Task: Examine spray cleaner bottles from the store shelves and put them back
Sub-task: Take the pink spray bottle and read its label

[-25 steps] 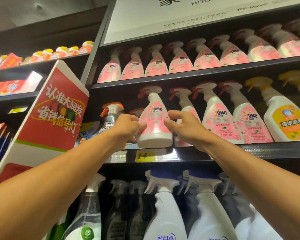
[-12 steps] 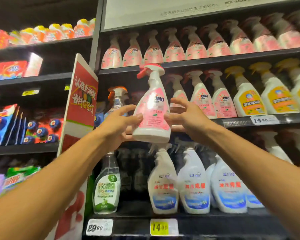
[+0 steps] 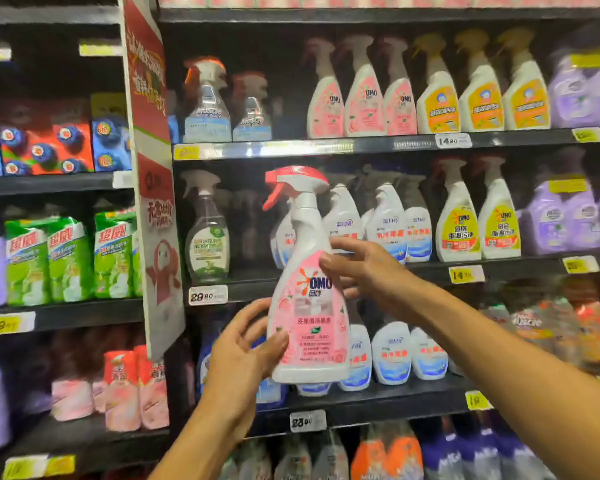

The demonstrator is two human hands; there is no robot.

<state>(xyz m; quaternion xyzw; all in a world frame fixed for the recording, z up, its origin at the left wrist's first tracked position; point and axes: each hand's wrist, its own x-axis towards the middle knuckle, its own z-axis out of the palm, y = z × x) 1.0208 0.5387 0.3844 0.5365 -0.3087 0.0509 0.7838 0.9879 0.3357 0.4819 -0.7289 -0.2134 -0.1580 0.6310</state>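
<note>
Dark metal store shelves are filling the view, each edge carrying small price tags. At the centre, a pink spray bottle is hanging in front of the shelves, upright and off any shelf, held between two bare hands. Its body is smooth, glossy plastic, wide at the base and narrowing to a slim white neck, and it is wearing a red and white trigger head pointing left. A pink label printed with roses is wrapping its lower half.

The left hand is making a grip on the lower left side of the bottle, thumb pressing the front of the label and fingers curling behind. The right hand is grasping the bottle's right shoulder, fingertips lying on the label near the printed name.

On the upper shelf, three matching pink bottles are standing in a row, and three white bottles with orange labels are standing just beside them on the right. Two clear bottles with orange triggers are standing at the left of that shelf. Below, two white bottles with yellow labels are showing at the right, and one clear bottle with a green label is standing at the left. A red cardboard sign is jutting out from the shelf post. Green soft packs are sitting in the next bay.
</note>
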